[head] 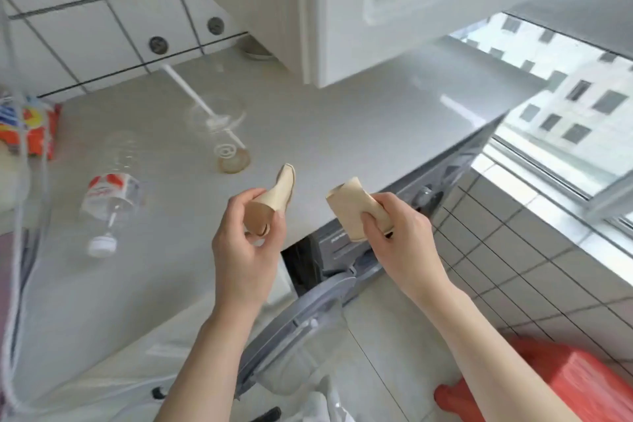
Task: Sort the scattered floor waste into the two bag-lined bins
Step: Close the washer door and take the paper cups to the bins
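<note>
My left hand (pixel 245 243) grips a torn beige cardboard tube piece (pixel 277 195) that sticks up past the fingers. My right hand (pixel 399 240) grips a second beige cardboard tube piece (pixel 349 205), flattened. Both hands are held above the front edge of a pale countertop (pixel 325 120), a short gap between the two pieces. At the bottom right, a red bag-lined bin (pixel 561 384) shows on the tiled floor. A white bag edge (pixel 318 401) shows at the bottom middle; whether it lines a bin I cannot tell.
An empty plastic bottle (pixel 109 195) lies on the countertop at the left. A clear glass bowl with a white whisk (pixel 212 116) stands further back. An orange packet (pixel 30 130) lies at far left. A grey appliance with its door open (pixel 322 298) sits under the counter.
</note>
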